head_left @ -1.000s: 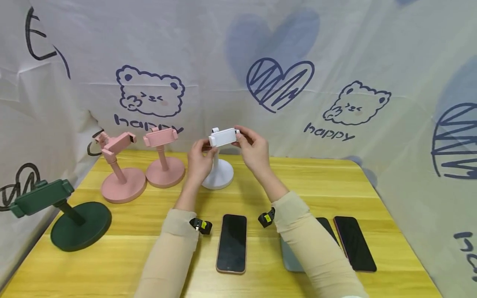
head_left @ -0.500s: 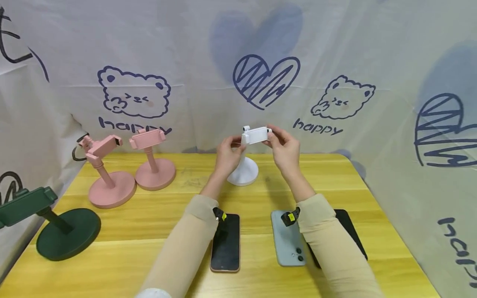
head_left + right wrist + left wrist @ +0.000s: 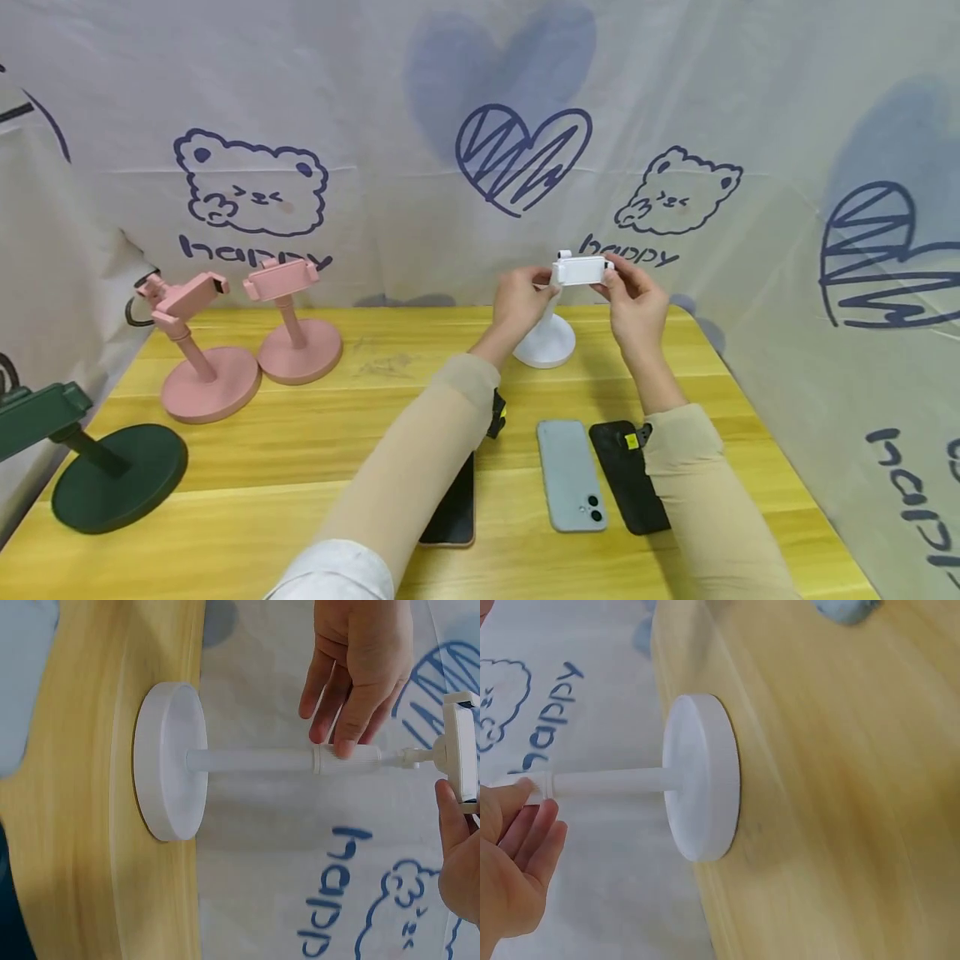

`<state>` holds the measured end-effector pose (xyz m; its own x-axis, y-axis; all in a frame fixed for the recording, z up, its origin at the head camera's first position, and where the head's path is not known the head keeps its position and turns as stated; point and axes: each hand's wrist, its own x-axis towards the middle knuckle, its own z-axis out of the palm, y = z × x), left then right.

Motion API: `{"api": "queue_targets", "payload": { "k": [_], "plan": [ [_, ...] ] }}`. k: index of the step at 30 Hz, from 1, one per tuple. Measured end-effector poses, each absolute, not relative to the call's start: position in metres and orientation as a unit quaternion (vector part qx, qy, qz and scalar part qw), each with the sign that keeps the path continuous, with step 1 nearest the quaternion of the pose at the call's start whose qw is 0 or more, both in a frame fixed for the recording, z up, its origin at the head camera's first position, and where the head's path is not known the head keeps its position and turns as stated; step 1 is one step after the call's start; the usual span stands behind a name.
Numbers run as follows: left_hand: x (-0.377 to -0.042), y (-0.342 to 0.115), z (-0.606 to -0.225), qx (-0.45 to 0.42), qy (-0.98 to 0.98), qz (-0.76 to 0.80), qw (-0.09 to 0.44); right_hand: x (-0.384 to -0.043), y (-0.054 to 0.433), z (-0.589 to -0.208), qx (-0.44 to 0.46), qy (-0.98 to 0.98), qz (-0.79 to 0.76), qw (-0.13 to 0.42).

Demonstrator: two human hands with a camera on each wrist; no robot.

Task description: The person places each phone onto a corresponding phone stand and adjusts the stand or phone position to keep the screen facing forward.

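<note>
A white phone stand is upright with its round base on the table near the back edge. My left hand pinches the ribbed collar on its pole between thumb and fingers, as the right wrist view shows. The clamp head faces forward at the top of the pole. My right hand grips the clamp head's right end with thumb and fingertips. In the left wrist view the base lies flat against the wood, and the clamp is out of that view.
Two pink phone stands and a dark green one stand at the left. In front lie a light blue phone, a black phone and another dark phone, partly under my left sleeve. A printed curtain hangs behind the table.
Both hands have moved the white stand to the right along the back of the table, still gripping it. The head view has turned slightly right. The other stands and the phones stay put.
</note>
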<state>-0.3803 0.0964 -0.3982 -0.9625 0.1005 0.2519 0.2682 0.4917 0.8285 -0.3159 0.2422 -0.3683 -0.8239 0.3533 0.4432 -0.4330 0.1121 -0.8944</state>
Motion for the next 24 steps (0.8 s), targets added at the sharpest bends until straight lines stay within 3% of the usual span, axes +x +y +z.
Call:
{"api": "queue_targets", "payload": {
  "k": [11, 24],
  "plan": [
    [-0.378, 0.136, -0.391, -0.131, -0.871, -0.471, 0.034, -0.305, 0.267, -0.372, 0.014, -0.658, 0.673, 0.336],
    [-0.377, 0.125, -0.398, -0.232, -0.826, -0.512, -0.039, -0.301, 0.258, -0.384, 0.014, -0.61, 0.693, 0.383]
  ]
}}
